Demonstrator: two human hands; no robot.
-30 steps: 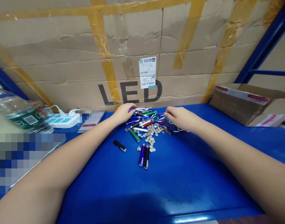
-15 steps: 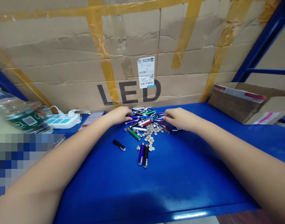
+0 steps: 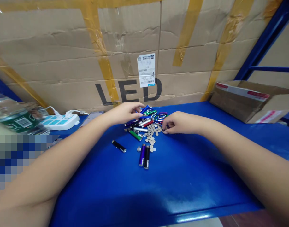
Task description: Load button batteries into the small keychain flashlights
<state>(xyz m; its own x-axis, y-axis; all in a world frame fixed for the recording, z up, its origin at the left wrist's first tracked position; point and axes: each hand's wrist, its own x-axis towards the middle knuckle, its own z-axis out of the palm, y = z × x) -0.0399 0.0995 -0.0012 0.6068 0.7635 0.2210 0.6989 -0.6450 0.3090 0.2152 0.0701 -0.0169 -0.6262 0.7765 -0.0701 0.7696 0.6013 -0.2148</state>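
A blue torch (image 3: 145, 109) sits pinched in the left hand (image 3: 125, 112), above the pile (image 3: 144, 123) of little torches on the blue shelf (image 3: 182, 176). The right hand (image 3: 179, 123) curls over the coin batteries (image 3: 152, 134); its grip is hidden.

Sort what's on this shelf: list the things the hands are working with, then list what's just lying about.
In hand:
left hand lifting a blue mini flashlight
right hand at the button cells
pile of flashlights

Lying about:
power strip
phone
water bottle
small carton
LED box
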